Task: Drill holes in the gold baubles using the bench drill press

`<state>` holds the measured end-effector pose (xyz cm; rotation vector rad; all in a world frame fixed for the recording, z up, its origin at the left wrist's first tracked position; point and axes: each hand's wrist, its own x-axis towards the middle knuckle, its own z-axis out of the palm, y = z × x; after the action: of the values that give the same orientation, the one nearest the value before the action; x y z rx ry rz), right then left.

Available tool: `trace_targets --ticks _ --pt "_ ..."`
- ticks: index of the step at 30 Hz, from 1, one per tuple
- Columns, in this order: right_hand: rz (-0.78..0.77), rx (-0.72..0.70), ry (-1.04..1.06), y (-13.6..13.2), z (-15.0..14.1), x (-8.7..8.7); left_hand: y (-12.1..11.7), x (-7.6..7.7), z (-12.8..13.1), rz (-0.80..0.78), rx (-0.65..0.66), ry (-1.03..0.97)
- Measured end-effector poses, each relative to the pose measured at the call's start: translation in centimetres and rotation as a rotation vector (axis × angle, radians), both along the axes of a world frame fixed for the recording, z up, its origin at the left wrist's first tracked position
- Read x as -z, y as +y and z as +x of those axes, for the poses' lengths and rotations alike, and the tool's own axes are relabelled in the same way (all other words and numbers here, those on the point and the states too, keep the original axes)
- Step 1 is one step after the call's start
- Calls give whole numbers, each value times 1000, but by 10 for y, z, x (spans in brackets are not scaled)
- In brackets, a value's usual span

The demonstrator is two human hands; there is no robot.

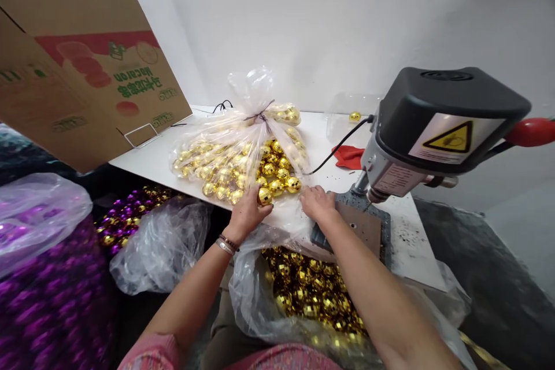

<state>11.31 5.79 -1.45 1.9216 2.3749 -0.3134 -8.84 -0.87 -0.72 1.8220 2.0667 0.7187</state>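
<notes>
A clear plastic bag (225,153), tied near its top with a dark string, lies on the white table and is full of shiny gold faceted balls (269,170). Its side gapes, and several balls show there uncovered. My left hand (248,214) is closed at this gap, thumb and fingers around one gold ball (265,196). To the right, my right hand (318,202) rests with curled fingers on the plastic by the drill press base; what the fingers hold is hidden. Below both hands, an open plastic sack (251,295) holds many more gold balls (310,289).
A bench drill press (442,127) with a red-knobbed lever stands on the right of the table (416,243). Behind it lie a red cloth (348,156) and a lone gold ball (354,117). At left are a cardboard box (95,69) and a sack of purple balls (56,300).
</notes>
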Motion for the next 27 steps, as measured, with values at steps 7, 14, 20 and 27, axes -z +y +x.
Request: trace_targets --ticks 7,14,20,27 --pt "104 -163 221 -31 11 6 -30 14 22 40 72 -1160" --pt "217 -247 638 -104 35 27 -67 29 71 -166 69 -1626" --pt "129 -100 760 -187 84 84 -119 62 108 -567 211 -1701" --pt "-15 237 787 -243 112 170 -154 135 142 -841 112 -1688"
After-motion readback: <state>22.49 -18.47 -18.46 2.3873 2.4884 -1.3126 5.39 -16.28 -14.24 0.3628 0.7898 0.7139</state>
